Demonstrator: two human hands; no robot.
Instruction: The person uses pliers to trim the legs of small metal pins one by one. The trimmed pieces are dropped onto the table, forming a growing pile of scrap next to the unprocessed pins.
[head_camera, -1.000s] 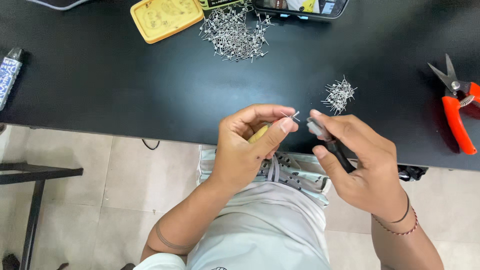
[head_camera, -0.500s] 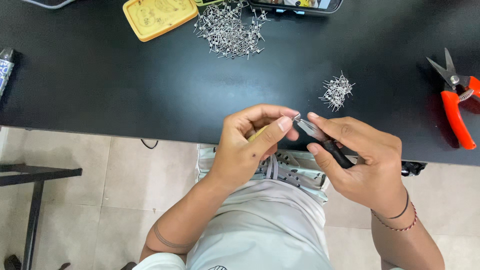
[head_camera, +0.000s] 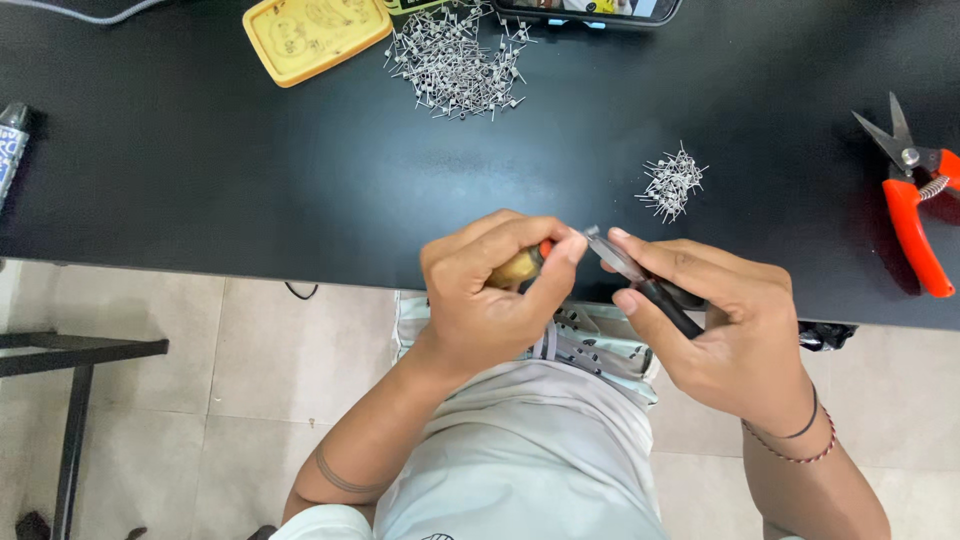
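My left hand (head_camera: 495, 285) is closed around a small tool with a yellowish handle and an orange tip (head_camera: 522, 266), held just off the front edge of the black table (head_camera: 250, 170). My right hand (head_camera: 725, 315) grips small pliers with black handles (head_camera: 640, 280); their metal jaws point left and meet the left hand's fingertips. What is pinched between them is too small to tell. A small heap of tiny metal wire parts (head_camera: 672, 183) lies on the table just beyond my right hand.
A larger heap of the same metal parts (head_camera: 455, 62) lies at the back, beside a yellow tin lid (head_camera: 312, 35) and a phone (head_camera: 590, 8). Orange-handled snips (head_camera: 915, 205) rest at the right. A small can (head_camera: 12, 140) sits at the left edge.
Both hands stay together at the table edge. The plier jaws have closed in against the left fingertips, and the left thumb has shifted over the small tool.
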